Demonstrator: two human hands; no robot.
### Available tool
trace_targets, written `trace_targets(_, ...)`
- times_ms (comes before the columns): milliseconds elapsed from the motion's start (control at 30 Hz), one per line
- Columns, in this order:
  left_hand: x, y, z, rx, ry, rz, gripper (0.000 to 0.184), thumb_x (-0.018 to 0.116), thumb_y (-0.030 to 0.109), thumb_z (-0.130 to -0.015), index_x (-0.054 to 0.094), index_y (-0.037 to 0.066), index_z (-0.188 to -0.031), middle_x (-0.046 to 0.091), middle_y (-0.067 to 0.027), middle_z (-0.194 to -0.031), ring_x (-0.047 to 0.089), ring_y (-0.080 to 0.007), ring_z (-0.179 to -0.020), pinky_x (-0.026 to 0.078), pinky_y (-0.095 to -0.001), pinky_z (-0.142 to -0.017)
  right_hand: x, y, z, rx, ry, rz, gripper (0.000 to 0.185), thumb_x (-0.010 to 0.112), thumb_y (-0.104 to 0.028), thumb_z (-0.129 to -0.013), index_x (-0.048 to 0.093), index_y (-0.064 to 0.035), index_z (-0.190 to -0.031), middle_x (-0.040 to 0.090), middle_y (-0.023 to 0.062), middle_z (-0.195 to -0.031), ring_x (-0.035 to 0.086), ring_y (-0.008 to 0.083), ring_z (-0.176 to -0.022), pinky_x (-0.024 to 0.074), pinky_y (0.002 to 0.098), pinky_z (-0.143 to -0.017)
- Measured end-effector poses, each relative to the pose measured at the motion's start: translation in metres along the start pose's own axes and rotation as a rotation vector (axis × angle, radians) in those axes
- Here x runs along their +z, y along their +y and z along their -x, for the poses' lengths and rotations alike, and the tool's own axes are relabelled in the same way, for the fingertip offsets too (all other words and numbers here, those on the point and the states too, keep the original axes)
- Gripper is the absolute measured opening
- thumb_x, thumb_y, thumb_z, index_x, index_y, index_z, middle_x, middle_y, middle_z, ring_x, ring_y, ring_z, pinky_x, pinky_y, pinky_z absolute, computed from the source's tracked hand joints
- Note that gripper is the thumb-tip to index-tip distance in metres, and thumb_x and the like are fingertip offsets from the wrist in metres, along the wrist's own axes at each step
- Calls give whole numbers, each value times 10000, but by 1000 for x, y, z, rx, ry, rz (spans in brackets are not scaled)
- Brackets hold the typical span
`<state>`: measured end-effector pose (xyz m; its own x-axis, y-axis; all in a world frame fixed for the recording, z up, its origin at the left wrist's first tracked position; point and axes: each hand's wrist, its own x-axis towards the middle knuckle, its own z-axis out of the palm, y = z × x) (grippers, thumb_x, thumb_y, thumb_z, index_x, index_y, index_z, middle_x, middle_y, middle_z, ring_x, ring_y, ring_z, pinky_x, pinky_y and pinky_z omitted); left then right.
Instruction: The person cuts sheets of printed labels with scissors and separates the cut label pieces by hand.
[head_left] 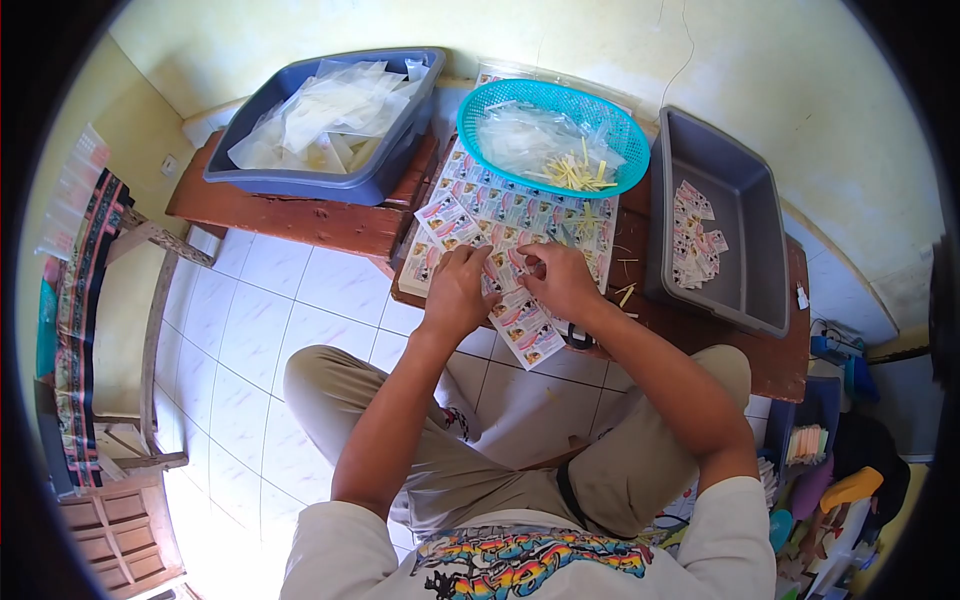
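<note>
White shirt (520, 562), colour-printed front: one.
Printed strip (528, 332): pale paper, small repeated pictures in red, orange and blue; slanting between the hands, near end past the front edge of the printed sheets (470, 190) on the tabletop (782, 362).
Left to right: blue-grey bin (290, 185), one, with translucent sheets (345, 105); turquoise basket (636, 165), one, with clear plastic (535, 138) and yellow slivers (580, 172); grey bin (750, 240), one, with cut labels (693, 235), overlapping, uncountable.
Hands, two: left hand (458, 290) — fingers bent, on the strip; right hand (558, 280) — half-curled, beside it; whether either grips, cannot tell.
</note>
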<state>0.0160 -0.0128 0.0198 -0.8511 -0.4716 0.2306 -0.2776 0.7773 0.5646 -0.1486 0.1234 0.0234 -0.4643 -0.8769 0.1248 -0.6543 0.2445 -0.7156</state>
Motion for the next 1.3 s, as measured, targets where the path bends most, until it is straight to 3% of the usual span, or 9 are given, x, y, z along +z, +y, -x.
trace_targets(233, 0, -4, -1, 11, 8, 21, 782, 947, 87, -629, 635, 12, -1342, 648, -193, -1236, 631, -396, -1175, 522, -458, -1020, 4, -3, 1, 112, 9, -107, 401, 754, -21, -827, 727, -10, -1226, 776, 187, -1031, 780, 257, -862, 620, 368, -795)
trace_targets(433, 1, -8, -1, 22, 11, 63, 751, 945, 96, -622, 659, 6, -1311, 648, -198, -1235, 636, -393, -1161, 523, -455, -1018, 8, -3, 2, 161, -7, -206, 388, 771, -61, -864, 702, -19, -1244, 780, 121, -1057, 750, 168, -844, 607, 321, -800)
trace_targets(767, 6, -10, 3, 144, 36, 50, 740, 927, 140, -657, 641, 22, -1329, 643, -179, -1238, 608, -395, -1185, 481, -490, -1054, 8, -5, 4, 141, 37, -220, 357, 807, -120, -864, 711, -26, -1194, 786, 119, -968, 769, 207, -835, 602, 358, -767)
trace_targets(867, 3, -5, 3, 194, 78, 26, 775, 930, 174, -668, 626, 35, -1367, 653, -185, -1270, 612, -393, -1217, 460, -497, -1074, -4, -4, 3, 218, -22, -187, 370, 796, -120, -914, 690, -16, -1252, 774, 105, -994, 743, 162, -858, 594, 322, -763)
trace_targets(933, -2, 0, 2, 211, 91, 39, 796, 934, 191, -671, 616, 41, -1385, 655, -181, -1284, 608, -390, -1230, 450, -500, -1082, -5, 10, 4, 295, -2, -511, 325, 780, -99, -918, 690, -19, -1220, 766, 102, -936, 733, 149, -784, 579, 314, -671)
trace_targets(1033, -8, 10, -2, 255, 109, 44, 808, 938, 207, -677, 613, 45, -1399, 656, -181, -1301, 607, -378, -1236, 456, -487, -1070, -33, -3, 13, 333, 5, -537, 326, 766, -89, -939, 670, -17, -1242, 748, 90, -952, 702, 112, -788, 557, 292, -624)
trace_targets(1267, -25, 40, 0, 358, 137, 100, 775, 924, 165, -686, 625, 44, -1391, 656, -161, -1304, 614, -363, -1199, 457, -486, -1059, -63, -4, 32, 370, 7, -619, 345, 774, -95, -933, 675, -6, -1252, 745, 82, -994, 696, 103, -851, 559, 281, -671)
trace_targets(1300, -25, 42, 1, 367, 161, 119, 768, 922, 154, -683, 631, 44, -1385, 654, -157, -1304, 614, -362, -1193, 457, -485, -1057, -62, -1, 35, 290, 25, -551, 327, 773, -101, -935, 691, -1, -1235, 752, 77, -1002, 697, 99, -847, 561, 276, -688)
